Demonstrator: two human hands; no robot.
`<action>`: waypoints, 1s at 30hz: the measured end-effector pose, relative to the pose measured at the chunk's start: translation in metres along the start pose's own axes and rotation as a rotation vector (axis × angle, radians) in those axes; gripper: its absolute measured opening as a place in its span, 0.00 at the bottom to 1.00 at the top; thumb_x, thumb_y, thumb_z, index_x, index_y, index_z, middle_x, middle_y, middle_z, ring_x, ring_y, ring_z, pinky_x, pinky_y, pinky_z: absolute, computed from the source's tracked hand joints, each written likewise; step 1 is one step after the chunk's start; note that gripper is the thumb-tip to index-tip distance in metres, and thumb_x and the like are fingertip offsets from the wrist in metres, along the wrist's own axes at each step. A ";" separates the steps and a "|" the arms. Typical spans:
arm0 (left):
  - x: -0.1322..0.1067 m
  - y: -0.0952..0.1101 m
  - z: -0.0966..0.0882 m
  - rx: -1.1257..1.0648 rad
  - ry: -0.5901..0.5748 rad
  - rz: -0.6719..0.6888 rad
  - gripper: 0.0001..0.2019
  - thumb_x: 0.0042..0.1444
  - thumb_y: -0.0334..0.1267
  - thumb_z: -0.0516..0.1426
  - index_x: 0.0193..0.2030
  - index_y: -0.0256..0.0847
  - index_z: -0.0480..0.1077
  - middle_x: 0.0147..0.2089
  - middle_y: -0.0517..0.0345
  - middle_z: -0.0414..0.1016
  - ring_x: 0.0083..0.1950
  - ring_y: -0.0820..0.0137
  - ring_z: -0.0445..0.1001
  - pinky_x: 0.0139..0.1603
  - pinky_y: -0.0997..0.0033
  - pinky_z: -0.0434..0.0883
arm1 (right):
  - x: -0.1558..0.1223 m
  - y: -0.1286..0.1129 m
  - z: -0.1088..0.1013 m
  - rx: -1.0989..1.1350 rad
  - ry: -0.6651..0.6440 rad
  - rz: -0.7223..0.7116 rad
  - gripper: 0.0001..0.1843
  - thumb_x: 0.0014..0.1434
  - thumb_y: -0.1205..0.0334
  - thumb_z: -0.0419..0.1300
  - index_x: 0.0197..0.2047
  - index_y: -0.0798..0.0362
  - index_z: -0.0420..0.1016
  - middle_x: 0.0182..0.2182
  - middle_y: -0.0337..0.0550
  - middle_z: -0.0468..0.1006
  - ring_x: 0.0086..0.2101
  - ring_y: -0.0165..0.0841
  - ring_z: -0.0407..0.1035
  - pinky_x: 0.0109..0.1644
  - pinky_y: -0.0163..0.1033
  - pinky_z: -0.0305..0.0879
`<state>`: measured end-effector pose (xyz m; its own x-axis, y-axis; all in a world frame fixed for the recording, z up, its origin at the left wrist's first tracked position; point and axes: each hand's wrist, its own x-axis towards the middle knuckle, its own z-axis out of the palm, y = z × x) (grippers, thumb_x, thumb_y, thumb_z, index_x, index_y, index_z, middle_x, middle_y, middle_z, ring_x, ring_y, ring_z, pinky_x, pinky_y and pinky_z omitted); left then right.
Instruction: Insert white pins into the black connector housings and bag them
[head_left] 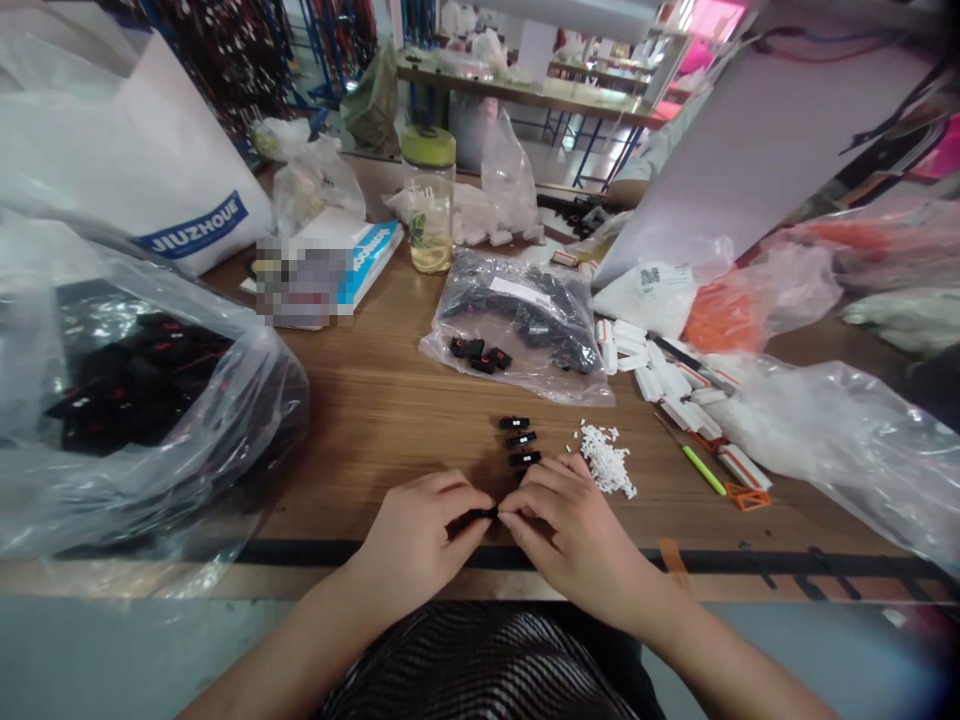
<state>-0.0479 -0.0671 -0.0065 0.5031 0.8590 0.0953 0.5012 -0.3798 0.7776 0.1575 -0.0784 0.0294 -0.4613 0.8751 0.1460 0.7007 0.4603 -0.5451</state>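
Left hand (420, 540) and right hand (574, 530) pinch a black connector (476, 516).
The wooden table (375, 420) carries a plastic bag of black parts (517, 325) ahead of the hands. Three more connectors (517, 440) lie in a column just beyond the hands, beside a heap of white pieces (606, 460). Fingertips (487, 503) of both hands come together, clamped on opposite ends of the connector, which sits between them above the table's near edge.

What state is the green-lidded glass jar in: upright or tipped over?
Upright: the glass jar stands on its base on the wooden table, its green lid on top and yellowish liquid lying at the bottom.
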 end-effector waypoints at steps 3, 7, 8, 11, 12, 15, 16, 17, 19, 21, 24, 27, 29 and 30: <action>0.001 0.003 -0.001 0.013 -0.008 -0.010 0.06 0.59 0.29 0.61 0.38 0.44 0.77 0.36 0.62 0.76 0.38 0.68 0.74 0.39 0.69 0.68 | 0.001 0.002 0.003 -0.029 0.001 -0.002 0.11 0.67 0.63 0.57 0.33 0.51 0.76 0.29 0.38 0.73 0.34 0.33 0.65 0.45 0.44 0.52; 0.002 0.004 -0.002 0.028 -0.012 -0.020 0.05 0.59 0.29 0.61 0.36 0.43 0.76 0.36 0.61 0.76 0.37 0.68 0.74 0.38 0.69 0.68 | 0.002 0.001 0.006 -0.078 0.002 -0.022 0.12 0.68 0.63 0.55 0.32 0.52 0.75 0.28 0.39 0.73 0.34 0.33 0.65 0.46 0.45 0.52; 0.002 0.004 -0.002 0.027 -0.014 -0.020 0.05 0.59 0.29 0.60 0.36 0.43 0.76 0.36 0.61 0.76 0.37 0.68 0.74 0.39 0.68 0.68 | 0.002 0.000 0.006 -0.093 0.005 -0.027 0.13 0.68 0.64 0.55 0.32 0.52 0.75 0.28 0.39 0.73 0.34 0.33 0.65 0.46 0.45 0.52; 0.001 0.003 -0.002 0.019 -0.017 -0.021 0.05 0.60 0.30 0.60 0.37 0.43 0.77 0.36 0.61 0.76 0.38 0.67 0.74 0.41 0.67 0.69 | 0.001 -0.001 0.009 -0.154 0.020 -0.049 0.14 0.68 0.63 0.54 0.32 0.52 0.76 0.28 0.40 0.73 0.34 0.33 0.64 0.47 0.45 0.53; 0.002 0.002 -0.001 0.017 -0.017 -0.024 0.05 0.60 0.30 0.60 0.38 0.44 0.77 0.36 0.61 0.76 0.38 0.67 0.74 0.41 0.66 0.69 | 0.001 -0.002 0.009 -0.182 0.023 -0.064 0.14 0.68 0.64 0.54 0.32 0.52 0.76 0.28 0.40 0.73 0.33 0.33 0.64 0.47 0.45 0.53; 0.002 0.001 0.000 0.014 -0.018 -0.038 0.05 0.59 0.30 0.61 0.38 0.44 0.77 0.37 0.60 0.76 0.39 0.67 0.74 0.41 0.66 0.70 | -0.002 -0.003 0.011 -0.292 0.034 -0.124 0.13 0.67 0.66 0.54 0.32 0.52 0.77 0.27 0.41 0.73 0.33 0.34 0.63 0.49 0.47 0.54; 0.002 0.001 0.000 0.015 -0.017 -0.040 0.05 0.59 0.30 0.61 0.38 0.44 0.77 0.37 0.60 0.76 0.39 0.67 0.74 0.41 0.66 0.70 | -0.002 -0.004 0.012 -0.328 0.036 -0.142 0.12 0.67 0.67 0.54 0.33 0.53 0.77 0.27 0.41 0.73 0.33 0.35 0.63 0.50 0.47 0.54; 0.001 0.000 0.000 0.015 -0.016 -0.042 0.05 0.59 0.30 0.62 0.38 0.44 0.77 0.37 0.61 0.77 0.39 0.67 0.74 0.41 0.66 0.70 | -0.003 -0.005 0.012 -0.356 0.040 -0.155 0.11 0.66 0.67 0.55 0.34 0.53 0.78 0.27 0.41 0.74 0.33 0.35 0.63 0.51 0.48 0.55; 0.001 0.000 0.000 0.014 -0.007 -0.041 0.06 0.58 0.29 0.62 0.40 0.44 0.77 0.37 0.61 0.77 0.40 0.67 0.74 0.41 0.66 0.70 | -0.005 -0.006 0.013 -0.375 0.053 -0.169 0.10 0.65 0.68 0.56 0.37 0.53 0.78 0.27 0.41 0.74 0.33 0.36 0.63 0.52 0.49 0.55; 0.000 0.001 0.000 0.015 0.001 -0.037 0.07 0.58 0.29 0.62 0.40 0.44 0.77 0.38 0.61 0.77 0.40 0.67 0.75 0.42 0.67 0.70 | -0.006 -0.007 0.014 -0.345 0.085 -0.172 0.09 0.65 0.68 0.56 0.39 0.53 0.79 0.27 0.40 0.75 0.33 0.35 0.64 0.52 0.48 0.55; 0.000 0.002 0.000 0.030 0.000 -0.036 0.06 0.59 0.28 0.61 0.38 0.43 0.76 0.36 0.61 0.76 0.39 0.67 0.74 0.41 0.67 0.69 | -0.008 -0.005 0.014 -0.295 0.130 -0.161 0.09 0.66 0.67 0.57 0.42 0.53 0.79 0.28 0.39 0.77 0.34 0.34 0.65 0.53 0.48 0.56; 0.001 0.002 0.000 0.034 0.004 -0.035 0.05 0.59 0.29 0.61 0.38 0.43 0.76 0.36 0.60 0.76 0.38 0.67 0.75 0.40 0.67 0.70 | -0.009 -0.004 0.012 -0.310 0.139 -0.169 0.09 0.66 0.67 0.57 0.41 0.53 0.79 0.28 0.39 0.77 0.34 0.34 0.66 0.54 0.48 0.56; 0.001 0.001 0.001 0.022 0.013 -0.033 0.07 0.58 0.28 0.61 0.41 0.44 0.77 0.38 0.60 0.77 0.39 0.67 0.75 0.41 0.66 0.70 | -0.008 -0.005 0.013 -0.351 0.120 -0.195 0.09 0.66 0.67 0.57 0.40 0.53 0.80 0.27 0.39 0.76 0.34 0.35 0.65 0.54 0.49 0.55; 0.001 0.001 0.001 0.015 0.014 -0.033 0.08 0.58 0.28 0.61 0.41 0.45 0.77 0.38 0.61 0.78 0.40 0.67 0.75 0.42 0.67 0.70 | -0.008 -0.007 0.013 -0.384 0.107 -0.211 0.09 0.65 0.67 0.57 0.39 0.54 0.80 0.27 0.40 0.76 0.33 0.35 0.64 0.53 0.49 0.55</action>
<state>-0.0459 -0.0668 -0.0064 0.4757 0.8761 0.0784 0.5281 -0.3558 0.7710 0.1490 -0.0907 0.0211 -0.5709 0.7574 0.3170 0.7578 0.6346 -0.1514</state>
